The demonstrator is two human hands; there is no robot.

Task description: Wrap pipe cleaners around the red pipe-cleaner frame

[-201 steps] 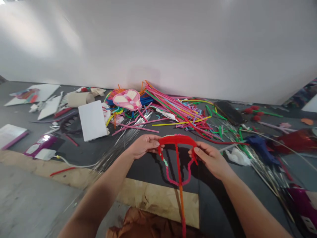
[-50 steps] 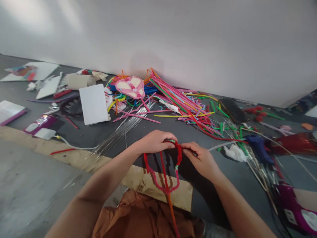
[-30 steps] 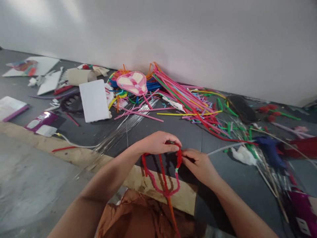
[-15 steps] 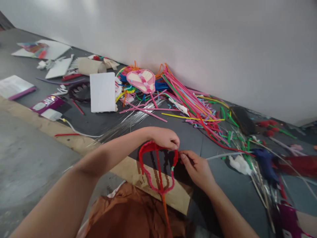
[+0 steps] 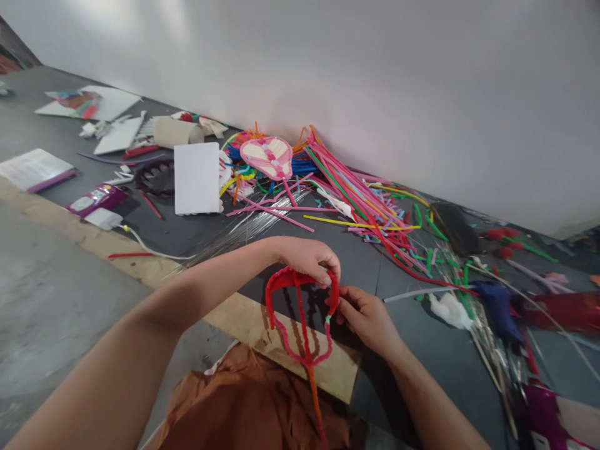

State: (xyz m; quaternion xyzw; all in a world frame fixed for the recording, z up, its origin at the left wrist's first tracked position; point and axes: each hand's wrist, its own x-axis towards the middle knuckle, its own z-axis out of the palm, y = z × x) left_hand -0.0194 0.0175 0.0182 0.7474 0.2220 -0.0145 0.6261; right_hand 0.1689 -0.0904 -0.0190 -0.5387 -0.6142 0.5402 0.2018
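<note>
A frame of bent red and pink pipe cleaners hangs over the near edge of the table, with a straight red strip down its middle and an orange stem below. My left hand reaches over its top and pinches the red rim at the upper right. Lower on that same side, the fingers of my right hand are closed on the red rim, just above a small pale green bit. Their fingertips are partly hidden behind the rim.
Behind lie a finished-looking pink and cream fan shape, a heap of pink pipe cleaners and a white board. Clear thin strands spread in front. A purple glue-gun-like device, dark case and brown paper also lie around.
My left thumb and fingers have shifted down onto the upper right rim. My right hand stays at the frame's right side. The view has moved slightly.
</note>
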